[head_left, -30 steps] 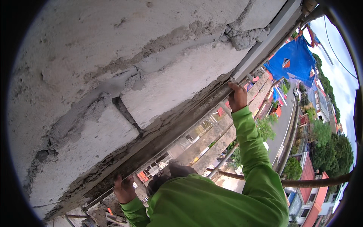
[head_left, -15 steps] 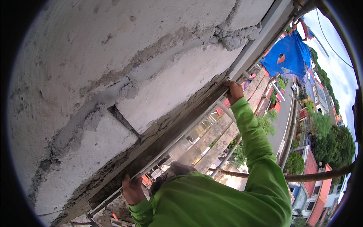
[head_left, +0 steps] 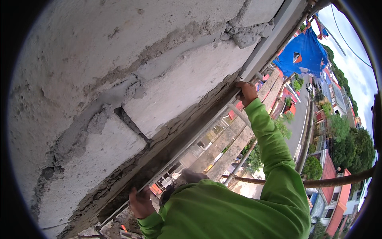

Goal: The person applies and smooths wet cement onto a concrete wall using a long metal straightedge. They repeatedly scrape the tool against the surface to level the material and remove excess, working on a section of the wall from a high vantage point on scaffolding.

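A long, narrow grey bar runs diagonally along the lower edge of the rough block wall, with a thin pale rim on its outer side. Near its upper end, my right hand is closed on it, fingertips toward the wall. My left hand grips the rim near the lower end, fingers bent around it; part of that grip is hidden. Green sleeves cover both arms. Mortar lumps fill the wall's joints, and one short joint shows a dark open gap.
A pale grey post continues upward beyond my right hand. Rusty scaffold pipes cross at the right. A blue tarpaulin hangs at the upper right. Far below lie a street, trees and roofs.
The bar's lower end has shifted slightly down and right, away from the wall, and my left hand has moved with it. My right hand stays at nearly the same spot.
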Demonstrator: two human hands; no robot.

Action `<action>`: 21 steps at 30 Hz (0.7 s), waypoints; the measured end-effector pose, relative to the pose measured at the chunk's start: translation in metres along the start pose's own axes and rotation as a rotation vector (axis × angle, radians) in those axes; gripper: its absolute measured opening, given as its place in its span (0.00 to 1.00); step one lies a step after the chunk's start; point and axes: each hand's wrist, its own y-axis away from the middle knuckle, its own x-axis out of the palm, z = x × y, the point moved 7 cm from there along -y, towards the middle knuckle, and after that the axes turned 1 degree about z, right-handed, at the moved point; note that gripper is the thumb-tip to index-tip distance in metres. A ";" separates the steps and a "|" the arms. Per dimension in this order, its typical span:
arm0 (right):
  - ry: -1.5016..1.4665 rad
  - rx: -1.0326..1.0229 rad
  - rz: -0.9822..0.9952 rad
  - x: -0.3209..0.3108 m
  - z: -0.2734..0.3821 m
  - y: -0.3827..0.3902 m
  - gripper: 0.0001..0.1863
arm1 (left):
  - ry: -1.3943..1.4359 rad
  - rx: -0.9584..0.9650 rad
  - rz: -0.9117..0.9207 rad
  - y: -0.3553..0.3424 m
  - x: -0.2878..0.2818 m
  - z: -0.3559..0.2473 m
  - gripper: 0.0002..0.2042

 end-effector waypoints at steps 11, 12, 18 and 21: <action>0.089 0.050 -0.016 0.000 -0.010 0.003 0.08 | -0.032 0.026 0.034 -0.002 0.004 -0.009 0.11; 0.008 0.105 -0.055 0.000 -0.010 0.004 0.09 | -0.016 0.010 0.029 -0.004 0.001 -0.004 0.11; -0.164 0.041 0.021 -0.006 -0.022 -0.006 0.06 | 0.039 0.034 0.083 -0.012 -0.002 0.002 0.12; -0.172 0.117 0.018 -0.010 -0.035 -0.015 0.04 | 0.028 0.066 0.115 -0.003 0.012 -0.003 0.12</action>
